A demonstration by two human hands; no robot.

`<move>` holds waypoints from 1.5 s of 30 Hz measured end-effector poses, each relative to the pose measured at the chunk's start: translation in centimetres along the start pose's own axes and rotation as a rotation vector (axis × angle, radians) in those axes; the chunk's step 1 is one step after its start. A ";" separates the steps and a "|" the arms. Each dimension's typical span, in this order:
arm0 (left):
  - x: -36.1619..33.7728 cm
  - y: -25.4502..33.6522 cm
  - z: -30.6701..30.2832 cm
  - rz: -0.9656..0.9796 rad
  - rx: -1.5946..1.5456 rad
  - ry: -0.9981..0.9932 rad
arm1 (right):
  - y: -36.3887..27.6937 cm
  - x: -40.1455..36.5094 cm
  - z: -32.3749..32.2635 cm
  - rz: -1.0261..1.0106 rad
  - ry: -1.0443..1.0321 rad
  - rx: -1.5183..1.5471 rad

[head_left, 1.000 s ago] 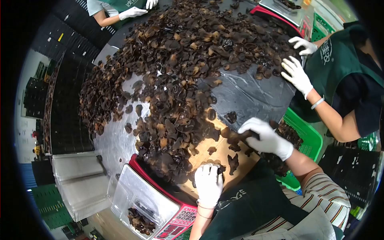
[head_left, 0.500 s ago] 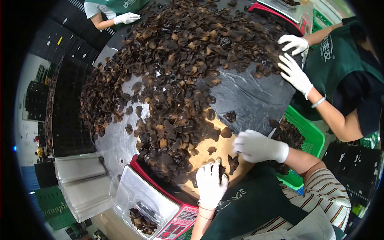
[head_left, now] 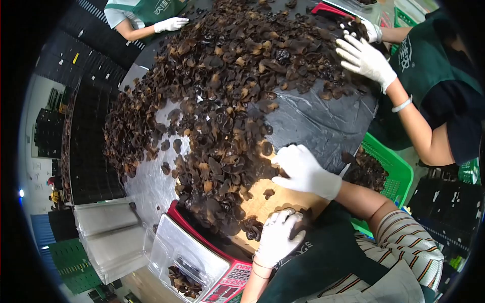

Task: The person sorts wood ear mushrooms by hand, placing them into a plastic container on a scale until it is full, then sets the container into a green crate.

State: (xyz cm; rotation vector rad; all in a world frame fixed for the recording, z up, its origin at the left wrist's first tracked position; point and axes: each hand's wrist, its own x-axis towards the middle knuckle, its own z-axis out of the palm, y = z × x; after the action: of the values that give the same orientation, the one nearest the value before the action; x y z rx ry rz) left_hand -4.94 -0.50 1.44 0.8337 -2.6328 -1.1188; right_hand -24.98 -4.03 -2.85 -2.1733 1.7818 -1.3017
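Note:
A heap of dark brown wood ear mushrooms (head_left: 217, 126) spreads over the table. My left hand (head_left: 279, 239), in a white glove, rests at the near edge of a tan board (head_left: 262, 194), its fingers curled round a dark wood ear piece (head_left: 299, 219), partly hidden and blurred. Beside its fingertips lies a wood ear clump (head_left: 252, 228). My right hand (head_left: 307, 172), gloved too, hovers over the board's far edge by the heap, thumb apart from the bent fingers. Nothing shows in its grasp; its fingertips are partly hidden. One small wood ear (head_left: 269, 193) lies between the hands.
A red-edged scale (head_left: 202, 247) bears a clear plastic box (head_left: 174, 262) with wood ears. Stacked clear trays (head_left: 108, 237) stand left. At right is a green basket (head_left: 396, 174) of wood ears. Co-workers' gloved hands (head_left: 366, 58) and another gloved hand (head_left: 172, 24) are across the table.
My right hand has moved left and away from me, towards the heap. My left hand has shifted slightly right and turned. The co-worker at right has lifted some wood ears.

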 end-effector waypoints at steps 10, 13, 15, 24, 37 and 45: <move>3.6 -2.3 -1.8 -0.159 0.238 0.473 | 2.4 -1.7 -9.7 0.183 -1.263 0.280; 6.4 -2.3 -1.5 -0.222 0.286 0.396 | 1.9 0.8 -10.8 0.301 -1.184 0.250; 7.2 -3.3 -0.6 -0.161 0.428 0.363 | 2.2 1.4 -9.0 0.280 -0.937 0.168; 2.3 -2.1 0.6 -0.161 0.094 0.280 | 3.1 1.5 2.3 -0.009 -0.270 0.019; -5.7 -1.4 1.7 -0.174 -0.051 0.266 | -0.6 -3.1 -3.4 -0.195 -0.457 0.199; -7.0 -0.5 1.2 -0.425 0.154 0.493 | -4.2 -4.5 -0.3 -0.118 -0.729 0.288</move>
State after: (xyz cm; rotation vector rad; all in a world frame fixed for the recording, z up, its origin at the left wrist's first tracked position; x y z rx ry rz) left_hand 0.66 3.83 0.67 1.5274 -2.1991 -0.6640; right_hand -21.74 1.20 -3.03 -2.1947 1.1245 -0.5861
